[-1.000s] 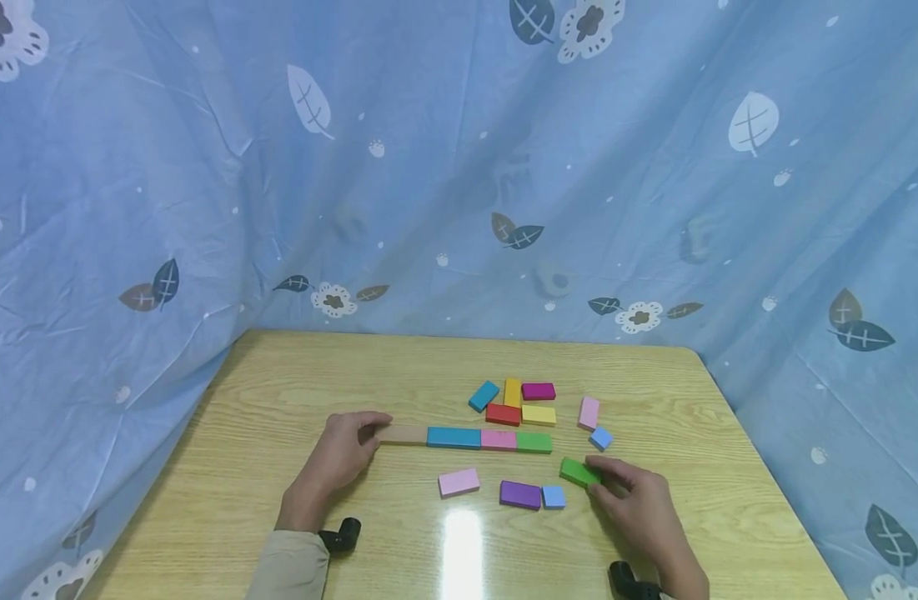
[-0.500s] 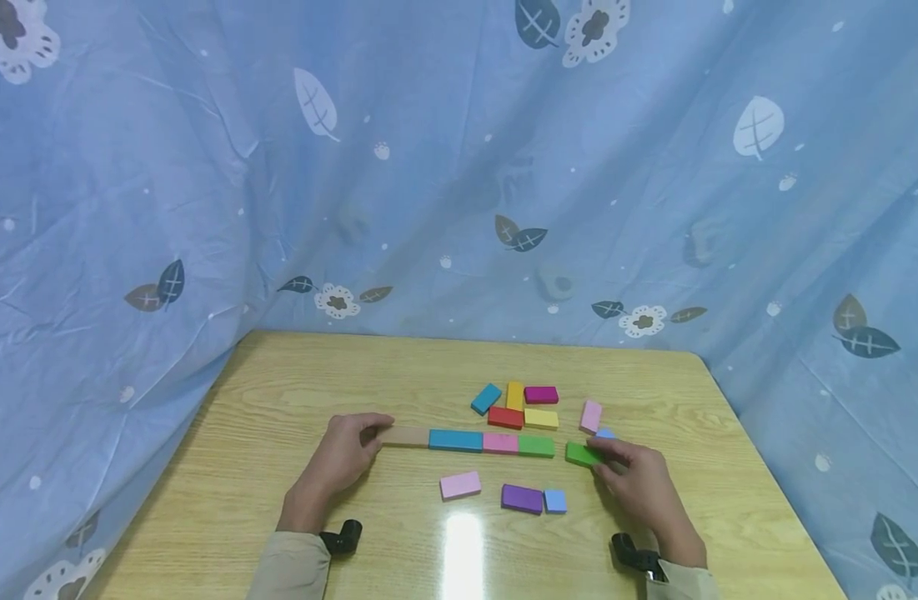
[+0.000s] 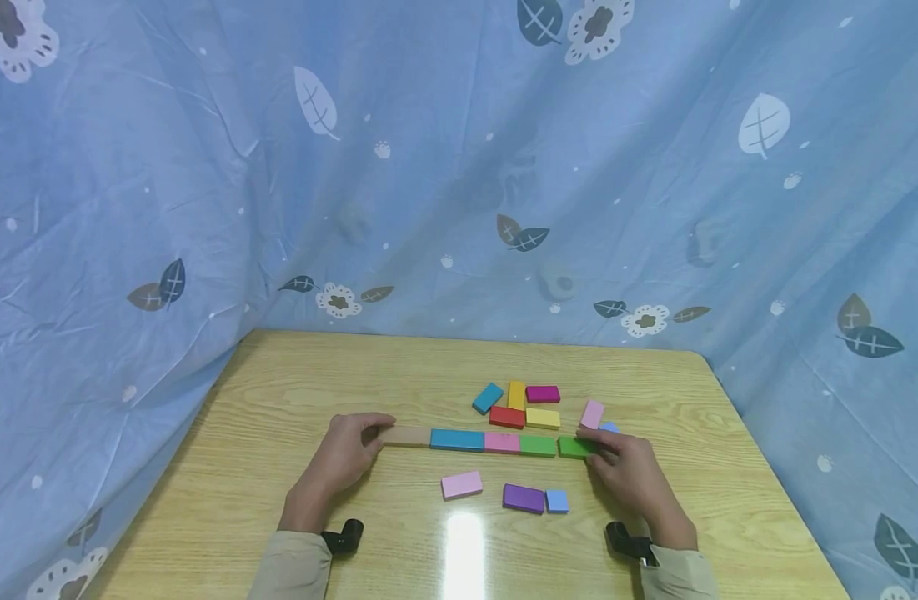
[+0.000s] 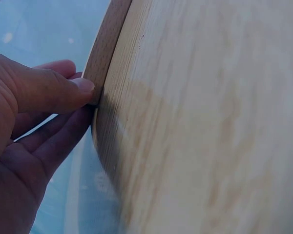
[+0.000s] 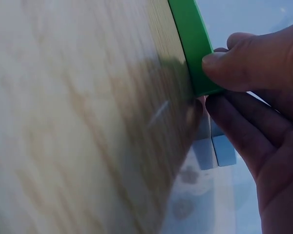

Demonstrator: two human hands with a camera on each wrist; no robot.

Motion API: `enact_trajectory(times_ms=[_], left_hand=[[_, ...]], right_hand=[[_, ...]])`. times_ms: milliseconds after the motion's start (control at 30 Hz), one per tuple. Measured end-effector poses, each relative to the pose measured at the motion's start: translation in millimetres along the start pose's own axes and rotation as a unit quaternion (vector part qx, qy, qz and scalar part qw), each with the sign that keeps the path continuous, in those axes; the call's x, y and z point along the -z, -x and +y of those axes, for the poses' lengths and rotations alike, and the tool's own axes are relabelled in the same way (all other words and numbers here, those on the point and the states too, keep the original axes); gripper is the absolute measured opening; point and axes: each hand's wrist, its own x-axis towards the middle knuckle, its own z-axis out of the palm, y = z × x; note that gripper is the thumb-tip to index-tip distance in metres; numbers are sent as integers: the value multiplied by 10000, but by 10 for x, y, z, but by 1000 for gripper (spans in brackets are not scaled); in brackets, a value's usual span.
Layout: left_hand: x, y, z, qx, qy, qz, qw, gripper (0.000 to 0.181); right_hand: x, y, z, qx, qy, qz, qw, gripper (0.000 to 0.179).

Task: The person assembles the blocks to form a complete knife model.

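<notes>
A row of blocks lies across the table. From the left it runs plain wooden block (image 3: 408, 436), blue block (image 3: 457, 440), pink block (image 3: 502, 442) and light green block (image 3: 538, 447). My left hand (image 3: 342, 454) pinches the wooden block's left end; the left wrist view shows the thumb on its side (image 4: 107, 48). At the row's right end my right hand (image 3: 633, 472) pinches a darker green block (image 3: 574, 447) between thumb and fingers, in line with the row. A narrow gap separates the two greens. The right wrist view shows the thumb against this green block (image 5: 191, 46).
Behind the row lie blue (image 3: 488, 398), orange (image 3: 516, 395), red (image 3: 507, 417), yellow (image 3: 543, 418) and magenta (image 3: 543, 394) blocks. A pink block (image 3: 592, 414) lies right. In front are pink (image 3: 462, 485), purple (image 3: 524, 498) and small blue (image 3: 557, 501) blocks. A curtain (image 3: 428, 167) surrounds the table.
My right hand has moved the darker green block away from me and to the left, up near the row's end, turning it straight. My left hand has kept its place on the wooden block.
</notes>
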Motion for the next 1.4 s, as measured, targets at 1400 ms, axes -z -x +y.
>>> enact_trajectory(times_ms=[1400], left_hand=[[-34,-43,63,-223,-129,2,9997,37]], right_hand=[[-25,-32,10,-110,-165,-107,9997,38]])
